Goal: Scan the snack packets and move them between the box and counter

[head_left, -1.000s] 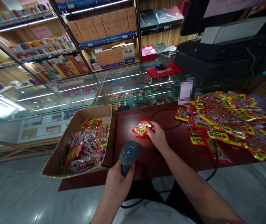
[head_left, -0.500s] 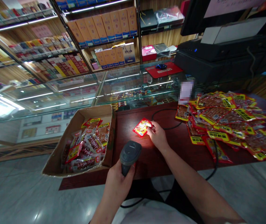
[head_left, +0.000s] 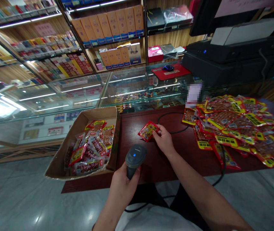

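Observation:
My left hand (head_left: 125, 184) is wrapped round the handle of a dark grey barcode scanner (head_left: 136, 157), whose head shows a small blue light. The scanner's front faces a small red and yellow snack packet (head_left: 147, 131). My right hand (head_left: 163, 139) pinches that packet by its right edge, just above the dark red wooden table (head_left: 137, 120). To the left stands an open cardboard box (head_left: 116, 141) holding several snack packets (head_left: 95, 146). A large heap of red and yellow snack packets (head_left: 233, 120) lies on the table's right side.
A black cable (head_left: 223, 163) runs over the heap and off the front edge. Behind the table is a glass display counter (head_left: 127, 85) with a red mouse pad (head_left: 171, 72). A black machine (head_left: 233, 61) and monitor stand back right. A blurred-out object (head_left: 194, 94) is beside the heap.
The bright scanner light on the packet has gone out, and a blue light now shows on the scanner. Both hands keep nearly the same place; the view has shifted slightly.

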A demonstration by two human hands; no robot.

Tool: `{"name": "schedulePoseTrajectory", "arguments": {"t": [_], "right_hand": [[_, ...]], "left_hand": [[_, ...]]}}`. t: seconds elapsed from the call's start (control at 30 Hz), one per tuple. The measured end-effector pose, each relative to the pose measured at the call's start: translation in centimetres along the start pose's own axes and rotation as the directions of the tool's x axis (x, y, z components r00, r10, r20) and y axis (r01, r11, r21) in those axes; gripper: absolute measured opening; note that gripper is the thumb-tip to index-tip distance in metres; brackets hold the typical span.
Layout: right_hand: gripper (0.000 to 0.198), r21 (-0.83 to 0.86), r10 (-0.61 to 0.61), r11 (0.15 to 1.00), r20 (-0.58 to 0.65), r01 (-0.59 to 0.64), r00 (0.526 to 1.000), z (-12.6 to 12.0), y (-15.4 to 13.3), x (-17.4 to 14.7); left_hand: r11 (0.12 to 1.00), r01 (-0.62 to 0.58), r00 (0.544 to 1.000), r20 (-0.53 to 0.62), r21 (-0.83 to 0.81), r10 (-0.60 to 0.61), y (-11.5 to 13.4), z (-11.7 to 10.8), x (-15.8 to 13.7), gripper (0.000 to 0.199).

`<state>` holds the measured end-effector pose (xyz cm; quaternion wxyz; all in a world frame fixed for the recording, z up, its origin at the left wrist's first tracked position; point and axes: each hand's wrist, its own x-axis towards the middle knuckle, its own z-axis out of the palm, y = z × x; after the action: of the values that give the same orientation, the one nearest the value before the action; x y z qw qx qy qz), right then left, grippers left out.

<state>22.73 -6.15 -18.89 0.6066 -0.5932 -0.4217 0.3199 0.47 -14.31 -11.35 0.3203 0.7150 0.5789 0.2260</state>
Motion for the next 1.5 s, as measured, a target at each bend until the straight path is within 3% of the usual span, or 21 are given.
{"name": "schedulePoseTrajectory", "arguments": {"t": [0.67,1.0,1.3,1.5], "right_hand": [[0.027,-0.018,0.006,1.0,0.01,-0.006,1.0,0.3,0.8,0.0],[0.03,-0.039,-0.009,0.999,0.011,0.009,1.0,0.2,0.8,0.1],[0.03,-0.104,-0.015,0.995,0.003,0.015,1.0,0.1,0.9,0.2],[0.03,-0.14,-0.029,0.99,0.011,0.031,1.0,0.1,1.1,0.2]], "left_hand": [[0.999,-0.013,1.0,0.018,0.045,0.013,-0.2,0.6,0.3,0.019],[0.996,-0.025,0.999,0.036,0.081,0.022,1.0,-1.7,-0.6,0.018],[0.991,-0.024,0.997,0.079,0.13,0.014,0.6,1.0,2.3,0.017],[0.989,-0.026,0.997,0.074,0.146,0.015,0.3,1.5,2.9,0.016]]}}
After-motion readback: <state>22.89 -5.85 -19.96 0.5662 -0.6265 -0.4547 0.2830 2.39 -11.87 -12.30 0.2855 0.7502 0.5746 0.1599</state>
